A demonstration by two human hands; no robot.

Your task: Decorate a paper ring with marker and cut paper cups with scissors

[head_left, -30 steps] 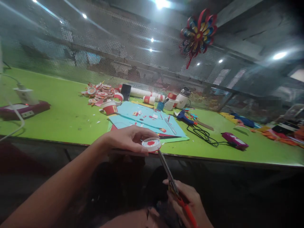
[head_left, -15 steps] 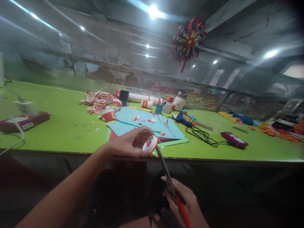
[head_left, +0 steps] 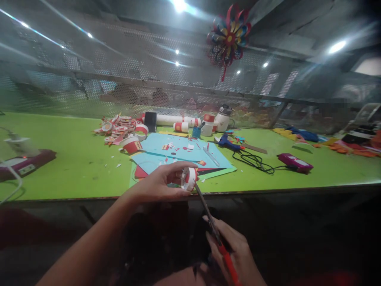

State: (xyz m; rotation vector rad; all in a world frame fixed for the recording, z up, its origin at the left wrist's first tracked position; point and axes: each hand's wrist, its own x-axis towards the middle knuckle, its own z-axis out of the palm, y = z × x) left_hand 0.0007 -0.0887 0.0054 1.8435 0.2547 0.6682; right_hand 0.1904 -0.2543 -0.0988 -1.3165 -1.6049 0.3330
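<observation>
My left hand (head_left: 166, 180) pinches a short white and red paper ring (head_left: 188, 178), which looks like the rim of a cut paper cup, above the front edge of the table. Its opening faces partly toward me. My right hand (head_left: 230, 242) grips a pair of scissors (head_left: 212, 226) with red-orange handles. The blades point up and away, and their tips meet the lower right side of the ring. Whether the tips are cutting into it I cannot tell. Behind my left hand lie light blue paper sheets (head_left: 154, 145) strewn with small red and white scraps.
On the green table (head_left: 71, 159) stand a red and white paper cup (head_left: 131, 145), a heap of paper pieces (head_left: 119, 126) and a dark phone (head_left: 150, 121). A blue glue gun (head_left: 228, 142) has a black cable to a purple power strip (head_left: 294, 163). Another strip (head_left: 38, 163) sits left.
My left hand has turned the ring slightly, so its opening faces more to the left. Both hands stay close together, the scissor tips still at the ring. The view has shifted a little.
</observation>
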